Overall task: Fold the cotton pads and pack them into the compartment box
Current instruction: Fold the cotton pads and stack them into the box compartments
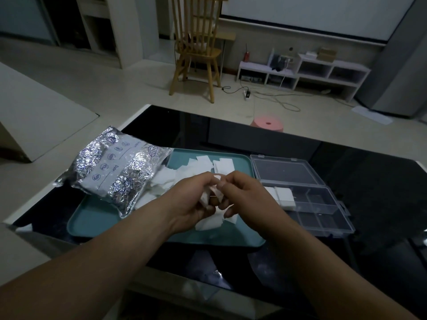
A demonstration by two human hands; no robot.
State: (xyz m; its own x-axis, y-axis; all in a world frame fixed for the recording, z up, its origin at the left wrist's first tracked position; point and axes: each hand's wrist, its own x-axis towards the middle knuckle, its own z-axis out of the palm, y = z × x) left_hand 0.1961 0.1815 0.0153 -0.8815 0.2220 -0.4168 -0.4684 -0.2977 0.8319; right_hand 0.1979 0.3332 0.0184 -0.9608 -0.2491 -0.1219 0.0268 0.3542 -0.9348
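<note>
My left hand [196,197] and my right hand [240,192] meet above the teal tray [92,218], both pinching one white cotton pad [211,192] that is crumpled between the fingers. Several loose white pads [203,163] lie scattered on the tray, and more sit under my hands [211,221]. To the right lies the clear plastic compartment box [323,211], its lid [286,168] swung open toward the back. Folded pads [283,195] fill its far left compartment; the other compartments look empty.
A crinkled silver foil bag [115,169] rests on the tray's left end. Everything stands on a glossy black table [369,181] with a white rim. Beyond it are a pink stool [268,123], a wooden chair [196,49] and a low white shelf [305,72].
</note>
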